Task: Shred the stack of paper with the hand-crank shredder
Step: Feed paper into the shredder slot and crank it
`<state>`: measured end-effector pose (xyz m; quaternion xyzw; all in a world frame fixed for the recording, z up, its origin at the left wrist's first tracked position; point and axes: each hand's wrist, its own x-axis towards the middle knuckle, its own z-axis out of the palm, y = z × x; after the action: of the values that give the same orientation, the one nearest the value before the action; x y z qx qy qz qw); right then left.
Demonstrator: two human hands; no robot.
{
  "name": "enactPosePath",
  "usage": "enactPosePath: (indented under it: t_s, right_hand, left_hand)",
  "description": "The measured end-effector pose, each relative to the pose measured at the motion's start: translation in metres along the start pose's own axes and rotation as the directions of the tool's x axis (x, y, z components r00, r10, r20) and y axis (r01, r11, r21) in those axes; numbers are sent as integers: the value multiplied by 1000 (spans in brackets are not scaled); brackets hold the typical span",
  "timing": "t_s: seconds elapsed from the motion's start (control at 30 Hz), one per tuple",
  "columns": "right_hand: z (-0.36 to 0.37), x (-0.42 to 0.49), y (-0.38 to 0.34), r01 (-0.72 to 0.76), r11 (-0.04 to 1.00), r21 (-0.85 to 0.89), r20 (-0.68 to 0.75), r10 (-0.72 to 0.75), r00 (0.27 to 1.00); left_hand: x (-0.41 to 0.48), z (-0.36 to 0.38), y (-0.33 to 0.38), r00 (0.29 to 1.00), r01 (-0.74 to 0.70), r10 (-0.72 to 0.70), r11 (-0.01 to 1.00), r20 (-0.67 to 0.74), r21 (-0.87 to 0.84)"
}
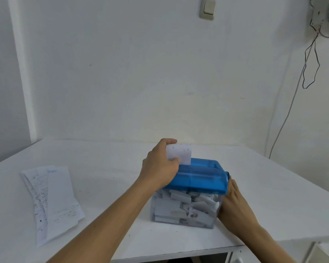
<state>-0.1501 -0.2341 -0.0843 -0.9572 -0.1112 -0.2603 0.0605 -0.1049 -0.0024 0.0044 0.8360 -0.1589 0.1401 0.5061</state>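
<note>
As left hand [158, 168] pinches a slip [180, 153], papers [53, 202] (fanned) lie aside.

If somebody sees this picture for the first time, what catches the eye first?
First the blue shredder lid, mid-table, on a clear bin packed with paper strips. The left hand pinches a paper slip standing in its slot; the right hand is against its right side. A fanned stack of printed papers lies on the white table to the left.

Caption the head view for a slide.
Left hand holds paper in the blue shredder; right hand at its side.
</note>
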Motion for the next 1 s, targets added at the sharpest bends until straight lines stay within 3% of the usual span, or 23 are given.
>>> enactPosePath:
  t_s: [0.17, 0.27, 0.5, 0.57, 0.63, 0.7, 0.73, 0.77, 0.87, 1.0]
  right_hand:
    - [-10, -2, -11, -160, 984, 74, 83, 154, 985]
    - [-21, -8, -21, -240, 970, 47, 115, 234, 965]
    - [-53, -12, -31, -298, 949, -99, 177, 312, 934]
    - [-74, -2, -29, -268, 954, -133, 299, 297, 907]
    - [-110, 25, -27, -275, 952, -135, 551, 303, 778]
    - [-148, 54, -25, -349, 932, -99, 780, 290, 554]
    - [-164, 69, -22, -382, 921, -81, 839, 269, 473]
    - [-177, 83, -19, -402, 913, -66, 862, 255, 437]
    - [-187, 110, -10, -439, 898, -29, 822, 272, 501]
    - [-166, 117, 9, -428, 891, 152, 641, 241, 729]
  left_hand:
    - [-5, 0, 3, 1000, 14, -14, 998, 7, 56]
    - [-10, -2, 10, 999, -23, 17, 981, 29, 190]
    - [-11, -2, 17, 996, -19, -20, 893, 82, 449]
    - [-10, -2, 17, 994, -22, -28, 889, 103, 457]
    - [-6, -5, 20, 991, -34, -29, 893, 133, 450]
    - [-6, -5, 21, 985, -57, -17, 904, 169, 425]
    - [-6, -4, 21, 984, -72, -3, 911, 180, 407]
    - [-6, -4, 21, 983, -78, 7, 918, 182, 389]
    - [-4, -2, 17, 986, -78, 15, 921, 165, 381]
    - [-3, 1, 16, 990, -61, 3, 913, 144, 404]
